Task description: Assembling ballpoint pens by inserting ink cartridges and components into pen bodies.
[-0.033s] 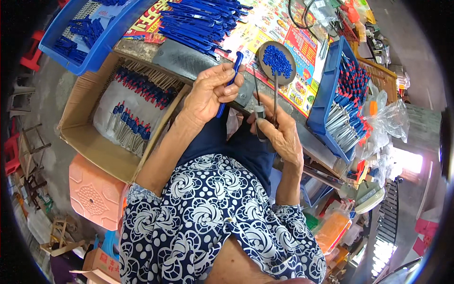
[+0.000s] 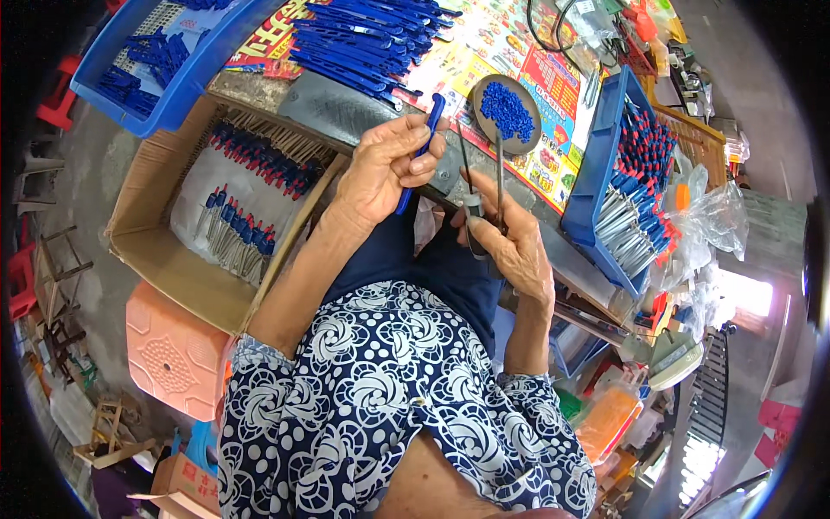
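Note:
My left hand (image 2: 389,164) is closed around a long, narrow blue plastic piece (image 2: 436,111), pinched between thumb and fingers; its lower end sticks out below the hand. My right hand (image 2: 512,238) is wrapped round a thin-shafted tool with a grey and black handle (image 2: 473,206). A second slim metal rod (image 2: 500,177) rises from the same hand, its tip over the near edge of a round dish (image 2: 531,97). Tiny blue plastic bits (image 2: 506,108) lie in the dish. At the far side of the table is a pile of similar blue pieces (image 2: 367,43).
At left, a blue basket (image 2: 177,108) holds more blue parts, above a cardboard box (image 2: 173,281) of metal-shafted pieces with blue and red ends. A blue bin (image 2: 596,164) of similar pieces stands at right, beside clear plastic bags (image 2: 713,221). A pink stool (image 2: 173,350) is lower left.
The metal rod in my right hand has tilted slightly left, with its tip shifting a little over the dish. My left hand and the blue piece look unchanged.

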The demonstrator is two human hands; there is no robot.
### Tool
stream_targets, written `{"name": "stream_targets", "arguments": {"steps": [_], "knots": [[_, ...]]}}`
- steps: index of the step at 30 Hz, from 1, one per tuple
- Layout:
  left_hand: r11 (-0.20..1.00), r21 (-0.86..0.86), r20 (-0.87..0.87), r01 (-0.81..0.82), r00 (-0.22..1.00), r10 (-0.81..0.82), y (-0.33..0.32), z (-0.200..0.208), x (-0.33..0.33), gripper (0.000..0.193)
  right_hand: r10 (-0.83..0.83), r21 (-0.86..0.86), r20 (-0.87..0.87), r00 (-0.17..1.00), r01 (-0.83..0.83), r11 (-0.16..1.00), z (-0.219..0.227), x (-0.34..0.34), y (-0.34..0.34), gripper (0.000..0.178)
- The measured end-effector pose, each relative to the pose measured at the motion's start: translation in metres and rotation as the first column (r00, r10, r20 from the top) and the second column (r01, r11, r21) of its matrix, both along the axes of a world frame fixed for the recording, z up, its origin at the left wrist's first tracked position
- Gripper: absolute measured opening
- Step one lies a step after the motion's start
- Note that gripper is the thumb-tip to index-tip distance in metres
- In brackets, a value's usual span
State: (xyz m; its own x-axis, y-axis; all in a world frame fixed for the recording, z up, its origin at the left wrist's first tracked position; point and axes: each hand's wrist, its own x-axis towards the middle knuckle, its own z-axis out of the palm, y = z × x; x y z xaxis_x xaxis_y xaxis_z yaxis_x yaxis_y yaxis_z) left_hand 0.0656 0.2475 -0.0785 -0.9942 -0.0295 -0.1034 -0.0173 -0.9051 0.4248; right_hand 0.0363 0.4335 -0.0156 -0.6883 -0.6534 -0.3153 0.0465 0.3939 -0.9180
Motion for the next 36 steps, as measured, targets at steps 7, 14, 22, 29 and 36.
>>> {"name": "stream_targets", "arguments": {"steps": [7, 14, 22, 29, 36], "knots": [[0.994, -0.104, 0.036, -0.046, 0.998, 0.050, 0.005, 0.005, -0.001, 0.016, 0.026, 0.051, 0.011, 1.000, -0.026, 0.998, -0.004, -0.003, -0.001, 0.047], [0.985, -0.167, 0.040, -0.043, 0.998, 0.050, 0.007, 0.004, -0.002, 0.019, 0.030, 0.075, 0.013, 0.999, -0.031, 0.997, -0.008, -0.006, 0.000, 0.047], [0.971, -0.232, 0.045, -0.060, 0.996, 0.072, 0.008, 0.001, -0.002, 0.020, 0.047, 0.089, 0.001, 0.999, -0.047, 0.995, -0.010, -0.007, 0.001, 0.048], [0.959, -0.276, 0.040, -0.065, 0.996, 0.078, 0.009, 0.001, -0.002, 0.023, 0.030, 0.103, 0.002, 1.000, -0.030, 0.994, -0.012, -0.007, 0.002, 0.047], [0.934, -0.353, 0.022, -0.055, 0.997, 0.067, 0.008, 0.002, -0.001, 0.020, 0.095, 0.231, -0.038, 0.995, -0.083, 0.969, -0.008, -0.009, 0.002, 0.046]]}}
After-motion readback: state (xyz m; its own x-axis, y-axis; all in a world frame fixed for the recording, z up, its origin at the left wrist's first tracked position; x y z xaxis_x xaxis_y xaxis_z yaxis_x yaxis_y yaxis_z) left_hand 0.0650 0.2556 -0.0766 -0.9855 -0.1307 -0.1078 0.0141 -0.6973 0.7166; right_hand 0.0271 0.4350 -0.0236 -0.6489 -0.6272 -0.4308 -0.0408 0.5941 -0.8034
